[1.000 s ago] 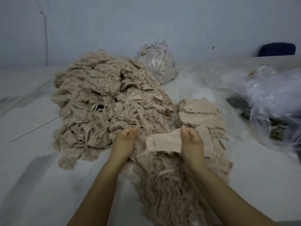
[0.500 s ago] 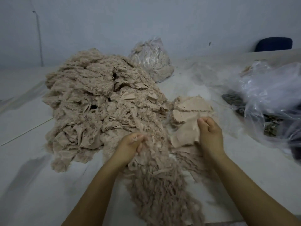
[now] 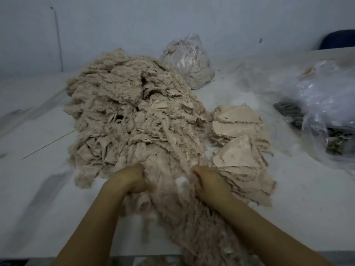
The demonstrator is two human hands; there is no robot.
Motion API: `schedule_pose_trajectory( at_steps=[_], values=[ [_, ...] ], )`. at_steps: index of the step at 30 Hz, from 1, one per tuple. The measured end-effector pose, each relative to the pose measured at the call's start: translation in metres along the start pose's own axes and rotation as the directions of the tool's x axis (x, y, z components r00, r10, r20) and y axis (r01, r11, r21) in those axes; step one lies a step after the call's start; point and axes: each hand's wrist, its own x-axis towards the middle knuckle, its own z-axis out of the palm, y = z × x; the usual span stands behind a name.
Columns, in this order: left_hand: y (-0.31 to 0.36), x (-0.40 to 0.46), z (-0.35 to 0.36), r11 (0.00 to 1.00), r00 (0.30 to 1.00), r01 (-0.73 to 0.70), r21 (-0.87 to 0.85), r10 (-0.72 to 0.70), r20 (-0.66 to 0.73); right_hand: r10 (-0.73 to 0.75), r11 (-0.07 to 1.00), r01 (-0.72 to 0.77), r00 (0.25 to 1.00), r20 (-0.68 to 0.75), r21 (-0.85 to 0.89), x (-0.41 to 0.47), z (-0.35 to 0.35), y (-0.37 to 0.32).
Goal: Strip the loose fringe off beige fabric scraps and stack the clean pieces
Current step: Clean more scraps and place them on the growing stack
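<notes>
Low in the frame's centre, the left hand [image 3: 132, 179] and right hand [image 3: 208, 182] were each curled shut in the shaggy, frayed heap of beige fabric scraps [image 3: 134, 116], well apart. Right of the heap lay the flat stack of smooth, clean-edged beige pieces [image 3: 238, 143] on the pale table [image 3: 38, 189], with a crinkled clear plastic bag [image 3: 326, 104] at right.

no readable text, labels, brands or numbers anywhere, plastic bags too blurred to tell

Textile workshop; heaped fabric scraps [image 3: 132, 116] on white table [image 3: 38, 198]; bagged offcuts [image 3: 189, 62]
</notes>
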Motion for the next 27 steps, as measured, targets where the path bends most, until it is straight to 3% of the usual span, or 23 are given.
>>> schedule_pose_trajectory(
  at_steps=[3,6,9,12,16,20,23,24,25,27],
  values=[
    [-0.017,0.003,0.003,0.995,0.993,-0.016,-0.096,0.005,-0.121,0.083,0.995,-0.071,0.982,-0.168,0.075,-0.001,-0.001,0.006],
    [-0.025,0.001,0.0,0.96,0.984,-0.086,-0.265,0.04,-0.172,-0.069,0.997,0.061,0.965,-0.252,-0.042,-0.007,0.005,0.002],
    [-0.025,-0.004,0.003,0.804,0.963,-0.203,-0.559,0.06,-0.263,-0.192,0.981,0.194,0.978,-0.079,0.011,-0.021,0.017,-0.014],
    [-0.019,-0.009,-0.001,0.638,0.936,-0.332,-0.695,0.134,-0.325,-0.238,0.96,0.235,0.971,0.001,0.151,-0.029,0.031,-0.029],
    [-0.007,-0.013,-0.009,0.462,0.902,-0.431,-0.775,0.228,-0.366,-0.124,0.942,0.168,0.979,-0.161,0.29,-0.027,0.026,-0.05],
    [0.017,-0.013,-0.014,0.38,0.878,-0.475,-0.794,0.271,-0.395,-0.077,0.903,0.153,0.977,-0.199,0.401,-0.008,0.021,-0.066],
    [0.018,-0.004,-0.018,0.25,0.811,-0.585,-0.772,0.159,-0.563,0.212,0.778,-0.006,0.944,-0.253,0.628,0.014,0.006,-0.059],
    [0.012,0.0,-0.019,0.282,0.774,-0.632,-0.722,0.175,-0.609,0.312,0.662,-0.068,0.93,-0.192,0.747,0.019,0.0,-0.053],
    [0.004,0.005,-0.019,0.388,0.753,-0.653,-0.65,0.235,-0.615,0.378,0.515,-0.115,0.92,-0.104,0.85,0.022,-0.007,-0.049],
    [-0.006,0.016,-0.016,0.701,0.762,-0.605,-0.379,0.371,-0.531,0.419,0.323,-0.176,0.908,0.027,0.93,0.025,-0.015,-0.039]
  ],
)
